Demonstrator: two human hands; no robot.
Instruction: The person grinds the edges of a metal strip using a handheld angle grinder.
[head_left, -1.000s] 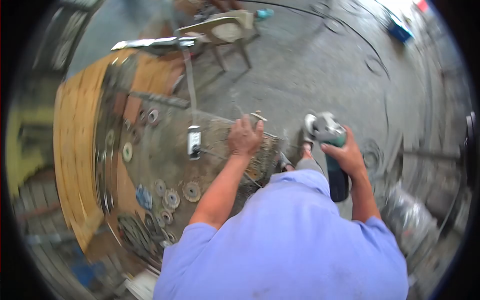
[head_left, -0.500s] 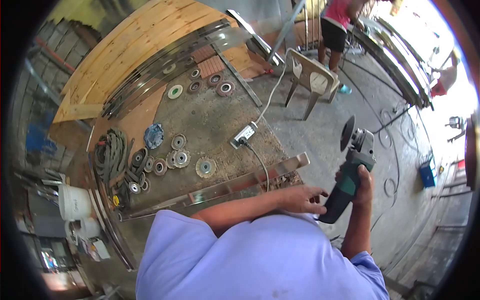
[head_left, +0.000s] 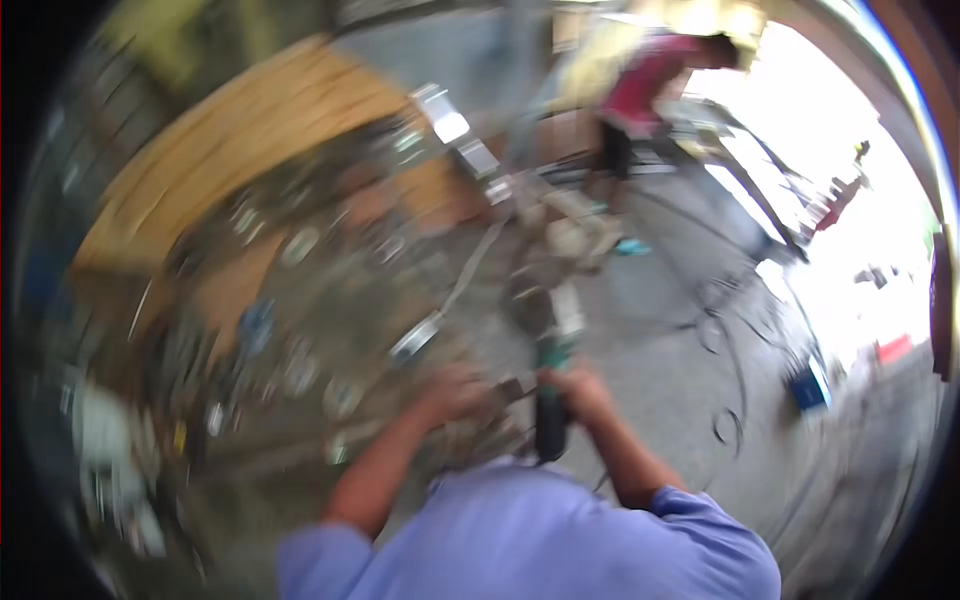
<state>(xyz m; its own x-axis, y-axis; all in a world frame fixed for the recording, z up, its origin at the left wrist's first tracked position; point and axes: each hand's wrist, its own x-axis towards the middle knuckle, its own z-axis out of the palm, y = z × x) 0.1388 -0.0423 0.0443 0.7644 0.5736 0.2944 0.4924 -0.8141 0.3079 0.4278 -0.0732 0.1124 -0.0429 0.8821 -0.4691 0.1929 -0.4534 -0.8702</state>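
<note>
My right hand (head_left: 582, 392) is wrapped around the body of a green and black angle grinder (head_left: 551, 425). The grinder stands nearly upright in front of my chest, its blurred disc (head_left: 530, 300) uppermost. To its left, my left hand (head_left: 455, 392) overlaps a long metal bar, whose end (head_left: 514, 389) sticks out between the two hands. Motion smears the left fingers, so I cannot tell whether they grip the bar.
Blurred grinding discs (head_left: 343, 397) lie on the work surface at left. A power strip (head_left: 416, 336) with a pale cord sits ahead. Beyond are a plastic chair (head_left: 580, 232) and a person in a red top (head_left: 650, 85). Cables (head_left: 735, 375) and a blue box (head_left: 806, 386) are at right.
The grinder has swung left and more upright in my right hand. My left hand has left the grinder's lower end for the metal bar. The view has turned and blurred; the other person bends forward.
</note>
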